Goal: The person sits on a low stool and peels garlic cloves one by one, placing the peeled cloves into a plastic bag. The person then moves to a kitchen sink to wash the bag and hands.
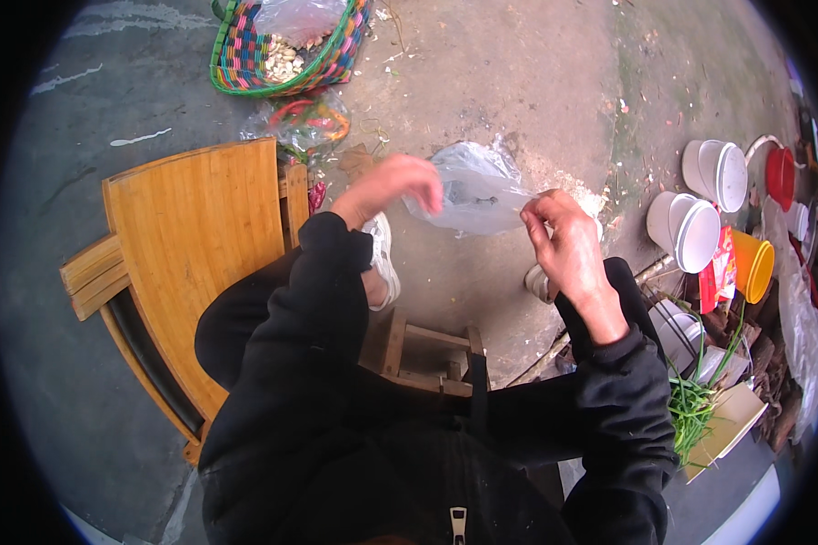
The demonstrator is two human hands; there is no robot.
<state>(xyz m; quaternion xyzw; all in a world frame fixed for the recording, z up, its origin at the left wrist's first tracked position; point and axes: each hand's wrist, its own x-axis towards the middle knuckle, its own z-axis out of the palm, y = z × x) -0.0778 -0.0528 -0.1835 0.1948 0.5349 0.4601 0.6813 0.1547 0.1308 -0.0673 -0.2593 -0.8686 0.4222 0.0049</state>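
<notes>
A clear plastic bag (474,189) is stretched between my two hands above the concrete ground. My left hand (393,184) pinches the bag's left edge with its fingers curled. My right hand (565,243) grips the bag's right edge between thumb and fingers. Something small and dark shows inside the bag. Both arms wear black sleeves, and I sit on a low wooden stool (432,350) with my white shoes below the bag.
A bamboo chair (195,236) stands at my left. A colourful woven basket (245,59) with pale pieces and plastic bags lies beyond it. White buckets (700,227), an orange cup (754,265), a red container (779,174) and green chives (695,404) crowd the right side.
</notes>
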